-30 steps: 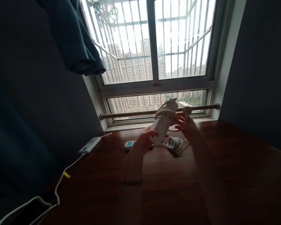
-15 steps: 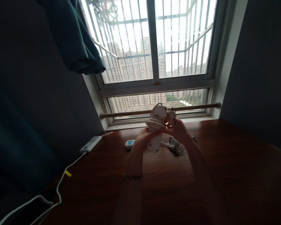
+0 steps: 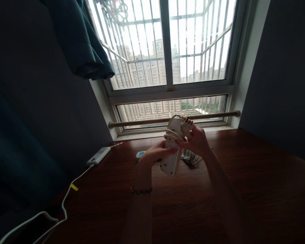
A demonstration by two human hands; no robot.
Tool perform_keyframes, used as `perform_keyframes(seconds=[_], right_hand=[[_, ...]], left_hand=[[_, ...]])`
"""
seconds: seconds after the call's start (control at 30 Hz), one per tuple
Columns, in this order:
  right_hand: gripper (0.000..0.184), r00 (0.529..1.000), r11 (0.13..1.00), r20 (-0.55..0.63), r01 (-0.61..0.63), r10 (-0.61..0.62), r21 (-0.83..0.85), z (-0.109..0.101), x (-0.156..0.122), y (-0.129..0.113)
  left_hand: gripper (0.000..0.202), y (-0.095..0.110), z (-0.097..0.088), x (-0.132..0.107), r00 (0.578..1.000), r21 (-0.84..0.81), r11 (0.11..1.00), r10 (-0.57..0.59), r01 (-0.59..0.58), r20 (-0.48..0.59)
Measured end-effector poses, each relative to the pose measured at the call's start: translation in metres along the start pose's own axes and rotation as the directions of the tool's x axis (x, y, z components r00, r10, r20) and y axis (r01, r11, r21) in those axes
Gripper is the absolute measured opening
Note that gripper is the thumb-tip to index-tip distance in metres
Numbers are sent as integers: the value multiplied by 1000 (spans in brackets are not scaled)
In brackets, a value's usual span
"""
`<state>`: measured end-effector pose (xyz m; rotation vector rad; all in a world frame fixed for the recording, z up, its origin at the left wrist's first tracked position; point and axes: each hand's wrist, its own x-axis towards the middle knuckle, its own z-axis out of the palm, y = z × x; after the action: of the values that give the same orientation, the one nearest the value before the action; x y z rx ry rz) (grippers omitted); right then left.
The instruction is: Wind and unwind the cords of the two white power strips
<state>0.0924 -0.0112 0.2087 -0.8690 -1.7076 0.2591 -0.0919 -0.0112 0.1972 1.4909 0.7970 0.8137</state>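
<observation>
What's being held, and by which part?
A cord-wrapped white casing: left hand by its middle, thumb across the face; right hand at the wound cord and plug.

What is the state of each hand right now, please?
Left hand: closed, holding the white cord-wrapped strip.
Right hand: closed, holding the pronged plug beside the strip's upper part.

White power strip (image 3: 169, 166), held tilted, cord (image 3: 172, 134) wound around, 1 plug (image 3: 185, 129) alongside

Daylight in a barred window (image 3: 168, 51)
Dark walls (image 3: 279, 84) flank it; a teal curtain (image 3: 83, 51) hangs left, and a rail (image 3: 142, 122) crosses low, beyond the reddish-brown tabletop (image 3: 256, 169).
</observation>
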Motion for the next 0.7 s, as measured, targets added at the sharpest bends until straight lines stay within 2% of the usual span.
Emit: perform_keyframes(seconds=[0.13,0.2,0.3,0.4,0.53,0.7], right_hand=[[82,1000,999,-11,12,-12,-32,3,-2,-4],[85,999,999,-7,35,-36,-29,7,-2,-6],[90,996,993,0,88,-88,-75,10,-2,-9],[96,997,984,32,73,-69,-162,7,-2,-12],[110,990,986,143,40,-17,-164,-4,-2,-9],[110,976,990,211,84,-59,-111,-15,-2,-3]], left_hand=[[32,1,-5,-4,997,148,986,-78,77,4],[32,3,-6,-6,999,182,982,-45,49,-27],[34,6,-3,-6,994,165,984,83,-70,-75],[36,8,3,-3,987,135,982,145,-135,-63],[37,8,7,-1,990,102,985,143,-142,4],[42,7,4,-1,995,27,996,80,-82,62]])
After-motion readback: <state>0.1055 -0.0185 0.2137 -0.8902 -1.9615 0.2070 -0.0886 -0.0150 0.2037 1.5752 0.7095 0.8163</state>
